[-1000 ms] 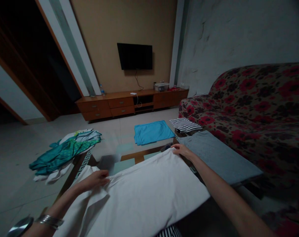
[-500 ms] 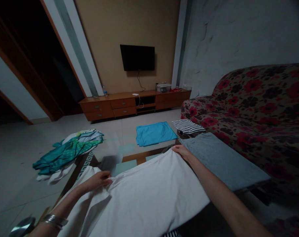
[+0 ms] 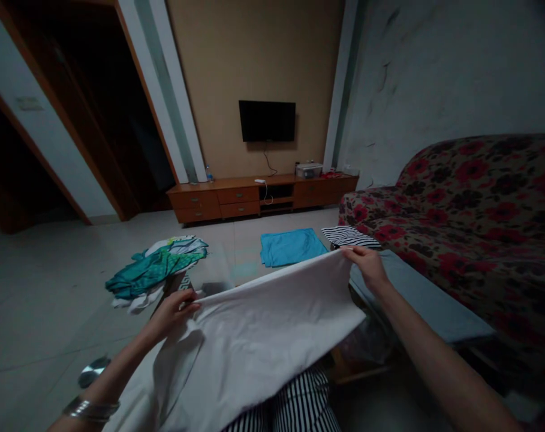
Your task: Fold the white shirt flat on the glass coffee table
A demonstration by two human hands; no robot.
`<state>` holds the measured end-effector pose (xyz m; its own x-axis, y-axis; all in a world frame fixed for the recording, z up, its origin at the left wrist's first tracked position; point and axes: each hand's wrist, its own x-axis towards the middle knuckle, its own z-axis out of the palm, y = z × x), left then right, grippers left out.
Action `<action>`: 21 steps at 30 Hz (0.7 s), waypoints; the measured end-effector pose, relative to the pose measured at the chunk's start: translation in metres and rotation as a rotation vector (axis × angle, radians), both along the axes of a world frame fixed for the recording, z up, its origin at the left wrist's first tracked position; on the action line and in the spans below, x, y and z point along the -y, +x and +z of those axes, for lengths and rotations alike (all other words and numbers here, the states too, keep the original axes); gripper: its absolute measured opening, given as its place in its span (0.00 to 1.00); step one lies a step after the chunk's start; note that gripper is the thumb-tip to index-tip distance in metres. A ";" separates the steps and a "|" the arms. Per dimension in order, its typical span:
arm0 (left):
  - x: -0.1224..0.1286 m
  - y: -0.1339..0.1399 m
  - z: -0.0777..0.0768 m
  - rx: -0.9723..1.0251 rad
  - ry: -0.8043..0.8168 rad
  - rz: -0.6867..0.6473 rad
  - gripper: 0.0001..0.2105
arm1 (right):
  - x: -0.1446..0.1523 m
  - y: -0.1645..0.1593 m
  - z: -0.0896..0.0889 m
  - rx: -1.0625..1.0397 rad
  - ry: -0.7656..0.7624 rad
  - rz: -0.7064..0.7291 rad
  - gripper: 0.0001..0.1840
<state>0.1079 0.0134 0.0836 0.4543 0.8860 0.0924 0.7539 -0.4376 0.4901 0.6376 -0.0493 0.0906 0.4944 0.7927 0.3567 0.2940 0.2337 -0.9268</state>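
A white garment [image 3: 258,336] is stretched between my two hands above the glass coffee table [image 3: 218,277]. My left hand [image 3: 175,311] pinches its left edge near a loose sleeve. My right hand [image 3: 366,264] grips its far right corner, held up above the table. The cloth slopes down toward my lap, where striped trousers [image 3: 294,408] show beneath it. A flat grey garment [image 3: 425,300] lies just right of my right hand.
On the table lie a folded blue garment [image 3: 292,246], a folded striped one [image 3: 349,236] and a heap of teal and white clothes [image 3: 157,270]. A floral sofa [image 3: 479,204] fills the right. A TV cabinet [image 3: 263,193] stands against the far wall.
Both hands have lifted the white garment off the table, the right hand rising and moving further away. The view has tilted and shifted, showing more of my lap.
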 end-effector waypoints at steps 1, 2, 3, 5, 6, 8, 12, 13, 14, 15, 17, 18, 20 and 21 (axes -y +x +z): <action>0.008 -0.004 0.012 0.021 0.040 0.024 0.18 | 0.011 -0.004 0.018 -0.003 0.064 -0.026 0.21; 0.015 -0.008 0.024 0.041 0.074 0.043 0.17 | 0.021 -0.008 0.035 -0.010 0.118 -0.047 0.20; 0.021 -0.013 0.035 0.058 0.105 0.056 0.17 | 0.030 -0.013 0.050 -0.015 0.158 -0.062 0.19; 0.031 -0.021 0.055 0.053 0.160 0.049 0.15 | 0.045 -0.020 0.075 -0.016 0.202 -0.081 0.19; 0.035 -0.026 0.064 0.031 0.190 0.033 0.15 | 0.052 -0.024 0.085 -0.015 0.223 -0.090 0.19; 0.044 -0.034 0.081 -0.043 0.268 0.004 0.13 | 0.065 -0.031 0.101 -0.002 0.286 -0.104 0.20; 0.075 -0.046 0.111 -0.113 0.474 0.083 0.14 | 0.096 -0.043 0.127 0.013 0.444 -0.153 0.20; 0.086 -0.048 0.117 -0.090 0.516 0.133 0.14 | 0.106 -0.046 0.132 -0.001 0.473 -0.160 0.20; 0.099 -0.049 0.124 -0.050 0.548 0.190 0.14 | 0.116 -0.049 0.137 -0.023 0.493 -0.158 0.20; 0.112 -0.050 0.129 0.000 0.573 0.248 0.15 | 0.128 -0.053 0.142 -0.047 0.505 -0.148 0.19; 0.137 -0.054 0.140 0.099 0.612 0.340 0.15 | 0.151 -0.061 0.149 -0.090 0.519 -0.125 0.18; 0.148 -0.058 0.145 0.138 0.639 0.364 0.15 | 0.164 -0.064 0.152 -0.110 0.524 -0.122 0.18; 0.166 -0.069 0.158 0.172 0.730 0.347 0.15 | 0.189 -0.070 0.156 -0.155 0.513 -0.117 0.18; 0.172 -0.076 0.165 0.166 0.777 0.305 0.14 | 0.200 -0.071 0.156 -0.183 0.497 -0.114 0.18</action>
